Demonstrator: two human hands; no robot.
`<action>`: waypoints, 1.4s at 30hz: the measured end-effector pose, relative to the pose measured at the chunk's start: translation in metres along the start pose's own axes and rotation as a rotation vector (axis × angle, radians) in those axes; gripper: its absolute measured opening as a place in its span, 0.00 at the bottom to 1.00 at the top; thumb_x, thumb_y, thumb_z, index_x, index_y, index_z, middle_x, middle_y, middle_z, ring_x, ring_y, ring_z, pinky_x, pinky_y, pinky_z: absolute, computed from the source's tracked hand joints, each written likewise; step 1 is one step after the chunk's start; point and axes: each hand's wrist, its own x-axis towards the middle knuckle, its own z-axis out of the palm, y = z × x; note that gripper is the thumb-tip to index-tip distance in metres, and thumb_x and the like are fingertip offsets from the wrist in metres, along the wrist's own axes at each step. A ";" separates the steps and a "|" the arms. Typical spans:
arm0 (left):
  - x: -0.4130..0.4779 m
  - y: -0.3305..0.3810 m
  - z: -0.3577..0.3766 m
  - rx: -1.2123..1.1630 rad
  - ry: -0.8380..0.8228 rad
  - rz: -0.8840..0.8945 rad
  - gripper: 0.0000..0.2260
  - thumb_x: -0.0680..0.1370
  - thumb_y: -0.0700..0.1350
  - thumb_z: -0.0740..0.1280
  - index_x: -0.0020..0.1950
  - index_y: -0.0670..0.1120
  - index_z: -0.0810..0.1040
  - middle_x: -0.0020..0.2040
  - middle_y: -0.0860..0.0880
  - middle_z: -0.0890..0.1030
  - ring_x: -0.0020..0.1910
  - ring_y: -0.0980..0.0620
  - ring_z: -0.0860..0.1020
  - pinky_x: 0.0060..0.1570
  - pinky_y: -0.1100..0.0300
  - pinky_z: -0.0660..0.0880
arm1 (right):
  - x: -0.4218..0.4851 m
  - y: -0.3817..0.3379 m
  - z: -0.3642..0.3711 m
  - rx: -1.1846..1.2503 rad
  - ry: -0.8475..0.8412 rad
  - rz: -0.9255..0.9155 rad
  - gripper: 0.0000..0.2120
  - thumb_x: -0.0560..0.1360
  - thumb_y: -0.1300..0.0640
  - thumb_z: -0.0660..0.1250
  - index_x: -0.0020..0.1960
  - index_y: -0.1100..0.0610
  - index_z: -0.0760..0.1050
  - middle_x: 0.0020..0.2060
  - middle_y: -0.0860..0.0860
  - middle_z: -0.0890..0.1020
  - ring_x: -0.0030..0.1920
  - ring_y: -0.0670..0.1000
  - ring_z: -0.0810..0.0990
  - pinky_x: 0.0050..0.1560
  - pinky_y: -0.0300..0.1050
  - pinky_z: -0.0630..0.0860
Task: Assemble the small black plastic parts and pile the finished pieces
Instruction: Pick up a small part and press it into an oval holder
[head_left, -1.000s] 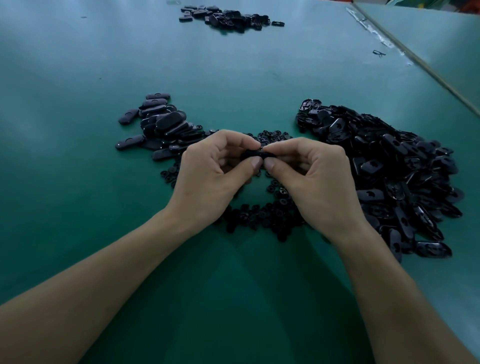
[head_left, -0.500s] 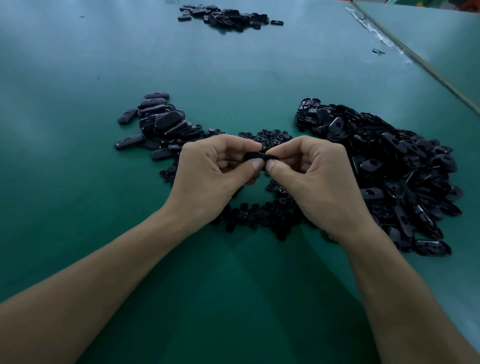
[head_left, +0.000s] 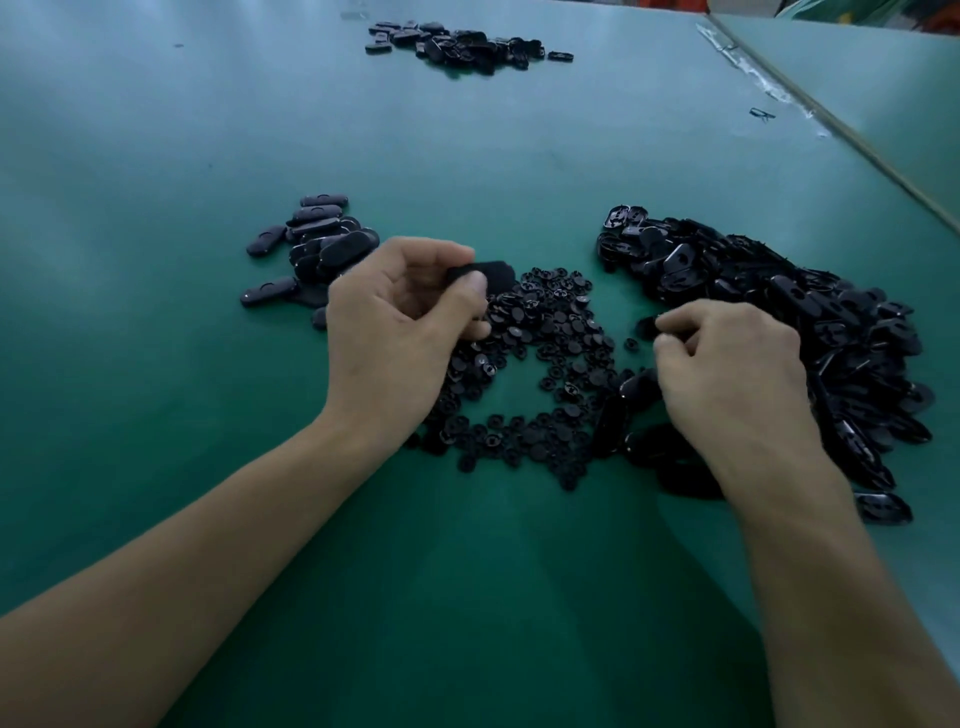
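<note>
My left hand pinches an assembled black oval piece between thumb and forefinger, lifted just above the table. My right hand is at the left edge of the big heap of black oval shells, its thumb and forefinger curled round the end of one shell. Between the hands lies a spread of small round black inserts. The pile of finished oval pieces sits just beyond and left of my left hand.
Another heap of black parts lies far back on the green table. A seam with tape runs along the right, with a small black scrap beside it.
The hands have parted. The left hand kept the oval piece and moved left toward the finished pile. The right hand let go and went right to the shell heap.
</note>
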 end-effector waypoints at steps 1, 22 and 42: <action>0.003 0.001 -0.001 -0.027 0.031 -0.019 0.05 0.77 0.35 0.71 0.49 0.45 0.81 0.37 0.51 0.83 0.37 0.51 0.83 0.39 0.59 0.82 | 0.000 0.000 -0.001 -0.054 -0.039 0.040 0.12 0.80 0.54 0.65 0.62 0.50 0.81 0.55 0.55 0.81 0.57 0.57 0.78 0.58 0.53 0.77; 0.049 -0.019 -0.059 0.600 0.249 -0.064 0.07 0.71 0.57 0.75 0.41 0.59 0.78 0.38 0.59 0.82 0.38 0.58 0.81 0.51 0.51 0.81 | -0.003 0.000 -0.002 -0.069 -0.010 0.072 0.11 0.76 0.57 0.71 0.58 0.51 0.82 0.54 0.55 0.81 0.57 0.58 0.77 0.57 0.52 0.75; 0.007 0.003 -0.003 0.084 0.046 0.044 0.09 0.82 0.47 0.63 0.44 0.49 0.80 0.33 0.56 0.78 0.31 0.59 0.72 0.35 0.62 0.69 | -0.001 -0.012 -0.002 0.253 0.254 -0.161 0.08 0.79 0.59 0.69 0.55 0.51 0.83 0.38 0.40 0.81 0.42 0.43 0.82 0.52 0.44 0.80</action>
